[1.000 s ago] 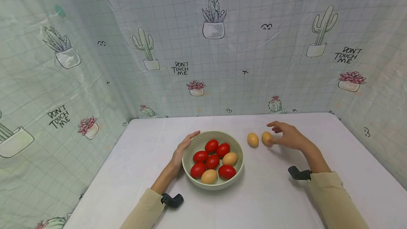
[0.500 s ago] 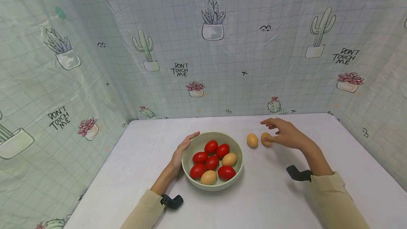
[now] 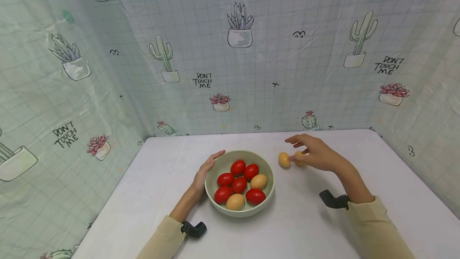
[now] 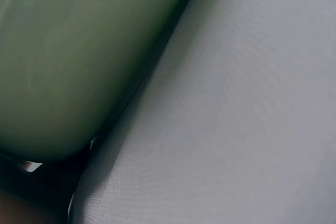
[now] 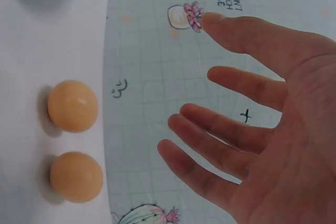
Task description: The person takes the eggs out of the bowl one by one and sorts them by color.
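A pale green bowl (image 3: 240, 212) stands on the table, holding several red eggs (image 3: 238, 186) and two brown eggs (image 3: 235, 202). My left hand (image 3: 203, 177) rests along the bowl's left outer side, with a fingertip at the rim; its wrist view catches mostly the bowl's wall. Right of the bowl lie two more brown eggs, the nearer one (image 3: 284, 160) uncovered in the head view, the farther one (image 5: 76, 177) partly behind my right thumb. My right hand (image 3: 316, 153) hovers over them, fingers spread and slightly bent, touching neither egg in its wrist view.
The white table (image 3: 161, 195) ends at a hanging cloth (image 3: 266, 103) printed with cacti and potted plants, at the back and both sides. Dark wrist cameras (image 3: 334, 200) stick out from both cuffs.
My right hand has moved left, from beside the right-hand egg to over the gap between both eggs. The left hand and bowl keep their places; the head view has tilted slightly.
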Demonstrator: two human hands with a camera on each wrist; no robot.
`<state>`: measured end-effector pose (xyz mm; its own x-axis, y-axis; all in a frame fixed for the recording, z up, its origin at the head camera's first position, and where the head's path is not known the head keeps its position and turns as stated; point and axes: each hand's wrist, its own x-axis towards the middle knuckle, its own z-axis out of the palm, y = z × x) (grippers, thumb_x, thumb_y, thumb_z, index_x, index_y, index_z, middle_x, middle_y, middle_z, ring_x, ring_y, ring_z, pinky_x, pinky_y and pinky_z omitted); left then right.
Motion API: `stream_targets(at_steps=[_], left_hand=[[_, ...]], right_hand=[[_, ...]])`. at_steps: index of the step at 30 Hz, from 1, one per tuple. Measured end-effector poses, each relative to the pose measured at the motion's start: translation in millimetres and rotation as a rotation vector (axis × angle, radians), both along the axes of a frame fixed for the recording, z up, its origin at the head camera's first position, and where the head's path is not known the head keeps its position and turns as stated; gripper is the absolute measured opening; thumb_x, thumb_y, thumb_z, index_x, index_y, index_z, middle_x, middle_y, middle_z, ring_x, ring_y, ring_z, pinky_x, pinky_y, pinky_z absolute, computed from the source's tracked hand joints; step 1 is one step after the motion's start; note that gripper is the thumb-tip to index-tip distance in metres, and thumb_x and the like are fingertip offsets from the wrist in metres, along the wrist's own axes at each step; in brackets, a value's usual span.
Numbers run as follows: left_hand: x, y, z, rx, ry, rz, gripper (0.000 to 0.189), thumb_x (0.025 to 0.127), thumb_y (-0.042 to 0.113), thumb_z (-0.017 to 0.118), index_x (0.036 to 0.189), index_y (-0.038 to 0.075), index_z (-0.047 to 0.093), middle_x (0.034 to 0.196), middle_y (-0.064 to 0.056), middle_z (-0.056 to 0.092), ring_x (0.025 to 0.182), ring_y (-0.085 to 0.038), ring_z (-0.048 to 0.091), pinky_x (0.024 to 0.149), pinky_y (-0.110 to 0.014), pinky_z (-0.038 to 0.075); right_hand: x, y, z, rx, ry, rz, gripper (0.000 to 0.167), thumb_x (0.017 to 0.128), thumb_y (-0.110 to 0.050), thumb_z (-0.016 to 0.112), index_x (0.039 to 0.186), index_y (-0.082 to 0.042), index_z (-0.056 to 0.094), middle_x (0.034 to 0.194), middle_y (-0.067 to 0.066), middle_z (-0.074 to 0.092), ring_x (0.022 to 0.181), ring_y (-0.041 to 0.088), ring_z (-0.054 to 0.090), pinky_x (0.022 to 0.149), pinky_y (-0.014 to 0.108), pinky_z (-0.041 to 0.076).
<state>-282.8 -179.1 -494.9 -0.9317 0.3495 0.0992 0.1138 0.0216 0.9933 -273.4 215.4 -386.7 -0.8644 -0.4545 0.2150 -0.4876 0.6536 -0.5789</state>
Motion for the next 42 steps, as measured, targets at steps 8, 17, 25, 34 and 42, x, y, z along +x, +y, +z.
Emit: stream_targets(at_steps=[8,17,25,34,42], left_hand=[[1.3,-3.0,-0.9,-0.007,0.01,0.004,0.052,0.112,0.034,0.02,0.159,0.023,0.039,0.165,-0.004,0.039,0.153,-0.03,0.038,0.119,-0.027,0.04],[1.6,-4.2,-0.4,-0.02,0.016,0.014,0.052,0.112,0.034,0.02,0.158,0.024,0.04,0.165,-0.003,0.04,0.153,-0.029,0.039,0.125,-0.044,0.034],[0.9,-4.5,-0.6,-0.006,0.011,0.002,0.052,0.112,0.032,0.019,0.158,0.024,0.04,0.165,-0.004,0.039,0.153,-0.03,0.038,0.125,-0.044,0.034],[-0.6,-3.6,-0.7,0.007,0.016,0.003,0.053,0.111,0.031,0.02,0.159,0.019,0.039,0.165,-0.006,0.039,0.152,-0.032,0.038,0.117,-0.024,0.041],[-0.7,-1.3,-0.1,-0.008,0.009,0.007,0.052,0.111,0.032,0.021,0.159,0.021,0.04,0.165,-0.003,0.039,0.152,-0.029,0.038,0.122,-0.033,0.038]], right_hand=[[4.8,-9,2.7,-0.036,0.012,0.046,0.052,0.092,-0.021,0.078,0.139,-0.005,0.06,0.138,0.016,0.064,0.123,0.038,0.064,0.098,0.053,0.057],[6.8,-21,5.6,-0.065,-0.001,0.092,0.051,0.093,-0.021,0.077,0.139,-0.008,0.06,0.138,0.014,0.065,0.121,0.036,0.066,0.097,0.05,0.058],[9.1,-35,5.3,-0.092,-0.013,0.161,0.046,0.093,-0.022,0.077,0.135,-0.011,0.063,0.133,0.008,0.068,0.116,0.031,0.068,0.095,0.044,0.06],[11.9,-59,5.2,-0.09,-0.077,0.243,0.042,0.095,-0.023,0.075,0.134,-0.011,0.064,0.13,0.01,0.07,0.114,0.028,0.069,0.093,0.033,0.059],[9.2,-94,11.4,-0.011,-0.126,0.369,0.037,0.098,-0.025,0.07,0.131,-0.011,0.066,0.121,0.006,0.073,0.109,0.022,0.07,0.092,0.039,0.061]])
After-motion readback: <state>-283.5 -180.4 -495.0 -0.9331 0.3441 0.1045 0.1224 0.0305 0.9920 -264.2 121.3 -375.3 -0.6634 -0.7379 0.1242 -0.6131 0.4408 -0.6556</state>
